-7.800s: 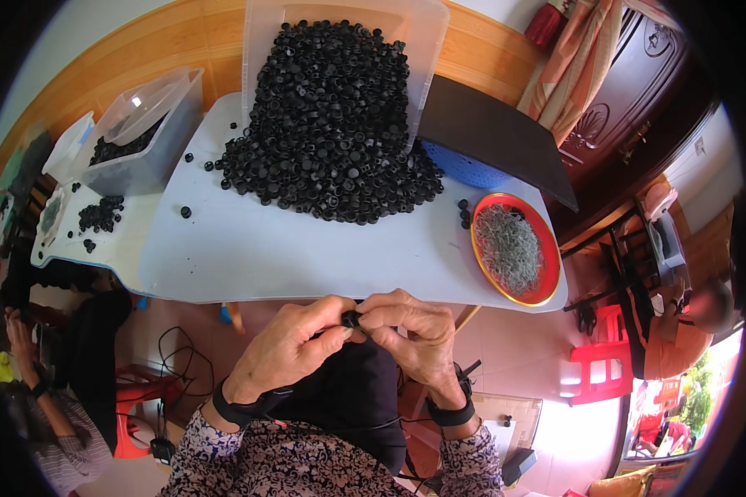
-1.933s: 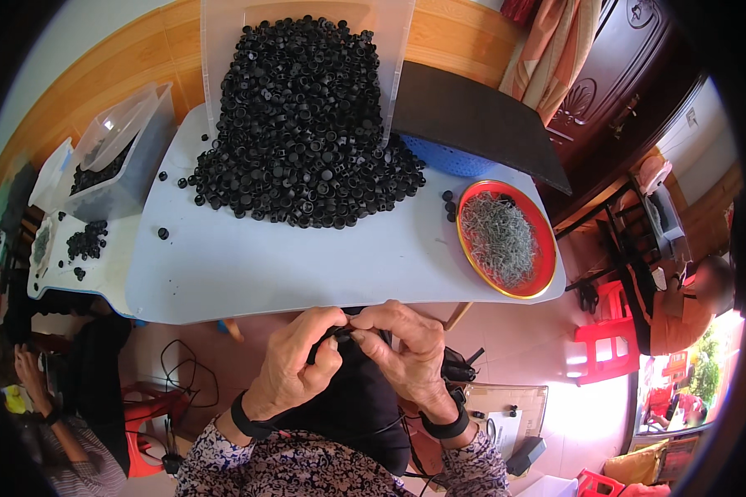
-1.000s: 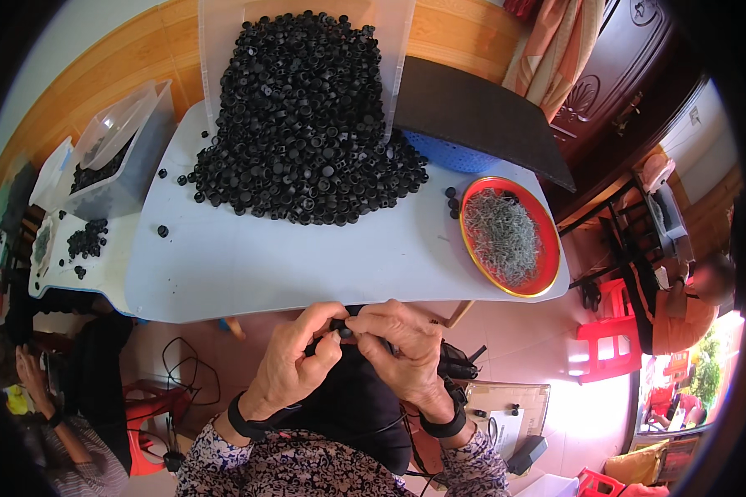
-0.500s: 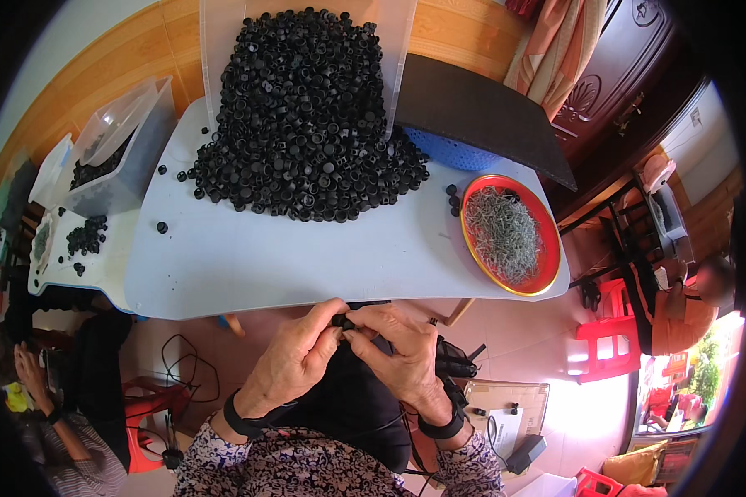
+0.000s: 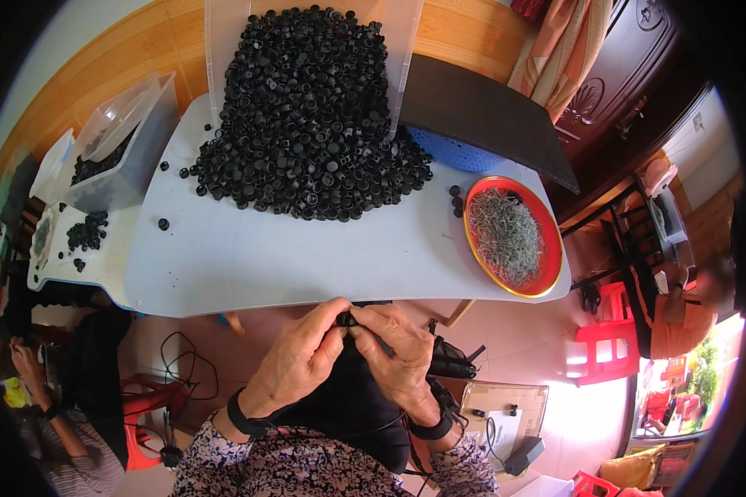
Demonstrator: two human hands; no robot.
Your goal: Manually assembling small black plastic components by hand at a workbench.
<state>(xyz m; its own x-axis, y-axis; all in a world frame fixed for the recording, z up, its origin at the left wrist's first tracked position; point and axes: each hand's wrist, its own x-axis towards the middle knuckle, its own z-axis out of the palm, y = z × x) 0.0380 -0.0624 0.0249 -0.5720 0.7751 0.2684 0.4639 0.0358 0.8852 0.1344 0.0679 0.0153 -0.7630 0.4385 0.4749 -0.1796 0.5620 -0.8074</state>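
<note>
My left hand (image 5: 300, 356) and my right hand (image 5: 394, 348) meet just off the near edge of the table, above my lap. Between their thumbs and forefingers they pinch a small black plastic cap (image 5: 348, 320); the fingertips cover much of it. A big heap of similar black caps (image 5: 307, 124) spills from a clear plastic bin (image 5: 404, 66) lying open toward me on the pale table (image 5: 249, 265). At the table's right side stands a red bowl with a gold rim (image 5: 553, 255), filled with thin silvery metal pins (image 5: 506, 232).
A blue basket (image 5: 456, 151) under a dark board (image 5: 481, 116) stands at the back right. A clear tub (image 5: 128, 174) sits on the left. Seated co-workers are at far left and far right. Red stools (image 5: 609, 352) and a cardboard box (image 5: 514, 406) are on the floor.
My right hand has shifted slightly left, its fingers closing further around the cap. My left hand is nearly unmoved. The co-worker's hands at far left have moved a little.
</note>
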